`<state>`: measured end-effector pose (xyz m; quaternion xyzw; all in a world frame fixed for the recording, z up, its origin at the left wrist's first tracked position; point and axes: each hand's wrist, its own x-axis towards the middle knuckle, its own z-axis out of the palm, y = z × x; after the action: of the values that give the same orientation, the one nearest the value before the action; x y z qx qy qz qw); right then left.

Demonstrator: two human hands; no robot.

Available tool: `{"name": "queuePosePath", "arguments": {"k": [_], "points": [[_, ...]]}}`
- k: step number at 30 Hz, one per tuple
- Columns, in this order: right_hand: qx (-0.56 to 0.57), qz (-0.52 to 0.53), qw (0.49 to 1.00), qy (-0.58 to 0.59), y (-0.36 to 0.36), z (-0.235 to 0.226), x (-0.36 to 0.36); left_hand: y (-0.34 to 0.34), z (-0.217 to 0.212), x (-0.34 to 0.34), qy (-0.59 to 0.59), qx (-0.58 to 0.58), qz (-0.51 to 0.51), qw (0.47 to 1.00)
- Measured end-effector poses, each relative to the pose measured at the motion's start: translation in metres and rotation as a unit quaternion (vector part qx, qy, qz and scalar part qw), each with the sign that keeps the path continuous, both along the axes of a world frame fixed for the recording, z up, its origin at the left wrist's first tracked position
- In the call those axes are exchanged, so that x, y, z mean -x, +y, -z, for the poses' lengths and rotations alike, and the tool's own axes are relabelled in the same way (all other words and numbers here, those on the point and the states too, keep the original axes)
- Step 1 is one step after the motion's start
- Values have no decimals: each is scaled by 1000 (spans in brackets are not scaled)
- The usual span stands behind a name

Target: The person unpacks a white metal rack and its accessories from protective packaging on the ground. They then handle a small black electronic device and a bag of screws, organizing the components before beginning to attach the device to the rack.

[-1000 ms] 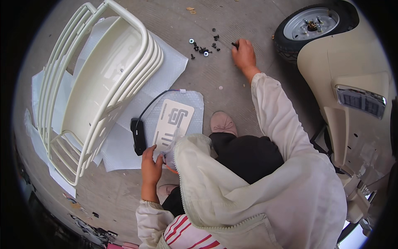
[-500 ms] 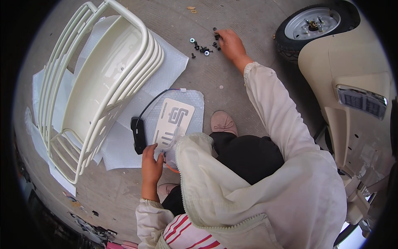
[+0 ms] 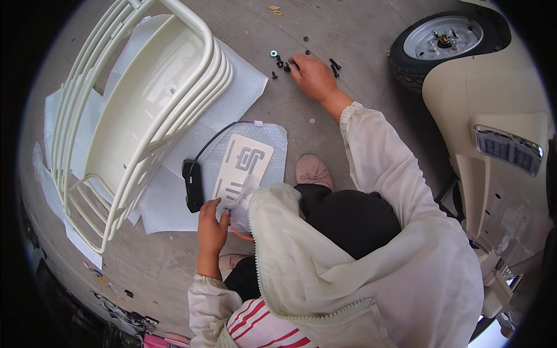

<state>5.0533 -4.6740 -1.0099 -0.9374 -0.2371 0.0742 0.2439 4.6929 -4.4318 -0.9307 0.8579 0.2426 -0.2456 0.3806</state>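
Note:
Over the small hardware on the floor, my right hand (image 3: 316,75) has its thumb and fingertips closed at a black bolt (image 3: 295,65), mostly covered by the fingers. To its left lie other black bolts (image 3: 279,61) and a shiny flanged nut (image 3: 273,53). Two black bolts (image 3: 335,66) rest on its right, and small dark nuts (image 3: 306,39) lie beyond it. Lower left, my left hand (image 3: 212,232) grips a clear plastic bag (image 3: 239,206) between thumb and fingers. The bag overlaps the near end of a cream cut-out plate (image 3: 241,165).
A cream metal rack basket (image 3: 136,110) stands on bubble wrap (image 3: 246,69) at the left. Beside the plate lies a black light-like part (image 3: 193,187) with a cable. At the right are a vehicle's wheel (image 3: 444,43) and cream body panel (image 3: 458,87). My shoe (image 3: 313,172) is in the middle.
My right hand has moved left and slightly nearer, onto the group of bolts. Two black bolts now show to its right. My left hand stays at the bag.

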Motion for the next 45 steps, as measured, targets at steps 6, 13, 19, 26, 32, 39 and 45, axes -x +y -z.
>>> {"name": "queuePosePath", "arguments": {"k": [6, 13, 19, 26, 32, 39, 45], "points": [[100, -60, 993, 17, 21, -2, 1, 1, 2, 2, -26, -5, 18, 999], [118, -65, 990, 48, 37, 26, 22, 1, 5, 4, -33, -5, 28, 999], [83, -3, 989, 120, 20, 1, 32, 2, 5, 5, -30, -2, 18, 999], [122, 84, 985, 91, -58, 5, 44, 2, 9, 3, -28, -10, 30, 999], [158, 88, 980, 89, -58, -2, 47, 5, 6, -1, -29, 1, 22, 999], [32, 87, 996, 9, -46, -7, 11, 4, 6, 1, -16, 0, 18, 1000], [10, 33, 999, -9, -28, 10, -8, 3, 6, 1, -10, 1, 19, 1000]]}}
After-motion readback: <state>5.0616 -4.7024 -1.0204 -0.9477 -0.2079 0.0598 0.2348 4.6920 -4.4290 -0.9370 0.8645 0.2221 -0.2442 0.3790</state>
